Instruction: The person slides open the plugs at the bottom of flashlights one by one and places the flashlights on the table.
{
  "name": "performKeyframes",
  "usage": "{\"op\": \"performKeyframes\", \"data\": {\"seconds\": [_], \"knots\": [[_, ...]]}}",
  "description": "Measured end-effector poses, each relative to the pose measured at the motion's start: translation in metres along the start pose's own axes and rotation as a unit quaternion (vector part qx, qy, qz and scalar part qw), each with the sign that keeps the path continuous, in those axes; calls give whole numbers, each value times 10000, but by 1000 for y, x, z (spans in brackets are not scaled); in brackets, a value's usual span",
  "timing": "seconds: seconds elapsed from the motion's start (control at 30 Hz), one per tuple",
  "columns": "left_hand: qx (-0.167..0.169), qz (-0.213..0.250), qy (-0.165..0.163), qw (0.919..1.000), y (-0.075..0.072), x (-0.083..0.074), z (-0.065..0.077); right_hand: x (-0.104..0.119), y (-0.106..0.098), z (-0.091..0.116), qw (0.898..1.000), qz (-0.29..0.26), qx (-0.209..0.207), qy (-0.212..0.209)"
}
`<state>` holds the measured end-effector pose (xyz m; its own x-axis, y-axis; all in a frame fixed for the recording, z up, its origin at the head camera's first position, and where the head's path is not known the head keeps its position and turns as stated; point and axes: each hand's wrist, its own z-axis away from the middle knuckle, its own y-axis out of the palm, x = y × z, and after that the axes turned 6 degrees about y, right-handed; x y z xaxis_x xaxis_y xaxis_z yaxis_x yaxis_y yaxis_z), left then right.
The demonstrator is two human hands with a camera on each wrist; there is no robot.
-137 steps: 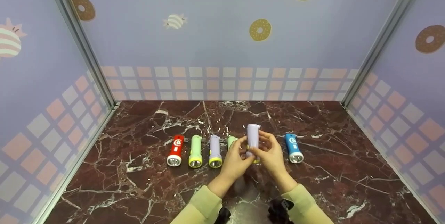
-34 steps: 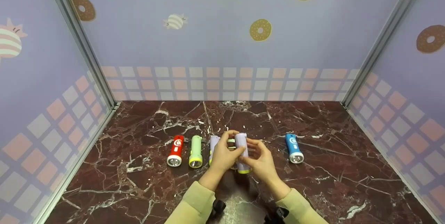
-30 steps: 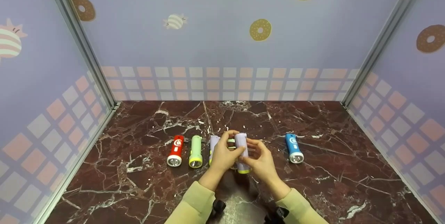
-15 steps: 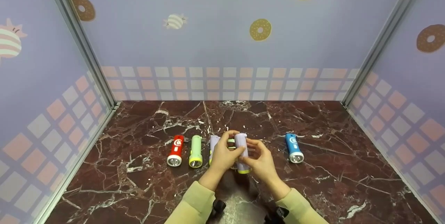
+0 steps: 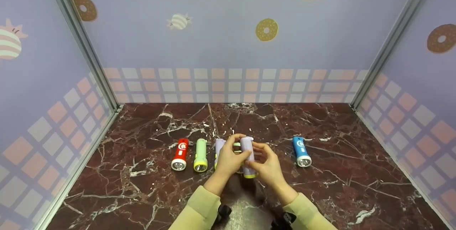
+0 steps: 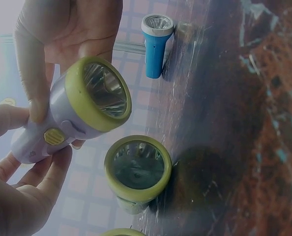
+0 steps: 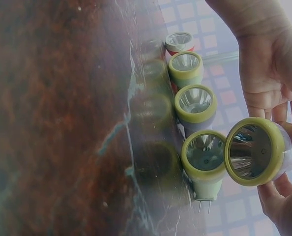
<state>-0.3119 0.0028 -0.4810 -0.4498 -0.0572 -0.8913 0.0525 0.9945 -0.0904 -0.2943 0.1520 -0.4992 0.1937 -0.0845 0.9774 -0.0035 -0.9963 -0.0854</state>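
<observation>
A lavender flashlight [image 5: 247,157] with a yellow rim is held off the table, its lens end towards the person. My left hand [image 5: 229,160] grips it from the left, and my right hand [image 5: 269,164] holds it from the right with thumb and fingers. In the left wrist view a yellow switch [image 6: 54,136] shows on its side. Behind the left hand, a second lavender flashlight [image 5: 219,146] is partly covered. A pale green flashlight [image 7: 207,189] is mostly hidden in the head view; the right wrist view shows two metal prongs [image 7: 204,206] at its far end.
Left of the hands lie a red flashlight [image 5: 181,151] and another pale green flashlight [image 5: 201,153]. A blue flashlight [image 5: 301,151] lies on the right. All rest on a dark red marbled table [image 5: 142,194] enclosed by patterned walls [image 5: 221,44] at the back and sides.
Since the oldest frame, both hands have moved slightly left and nearer the person with the lavender flashlight. Over the last second the hands and flashlight look still.
</observation>
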Motion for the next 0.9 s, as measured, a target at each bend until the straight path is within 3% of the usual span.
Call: {"op": "performKeyframes", "data": {"seconds": [0.9], "knots": [[61,-161,-4,9999,0,0,-1,-2,0,1,10000,-1,40,-49]]}}
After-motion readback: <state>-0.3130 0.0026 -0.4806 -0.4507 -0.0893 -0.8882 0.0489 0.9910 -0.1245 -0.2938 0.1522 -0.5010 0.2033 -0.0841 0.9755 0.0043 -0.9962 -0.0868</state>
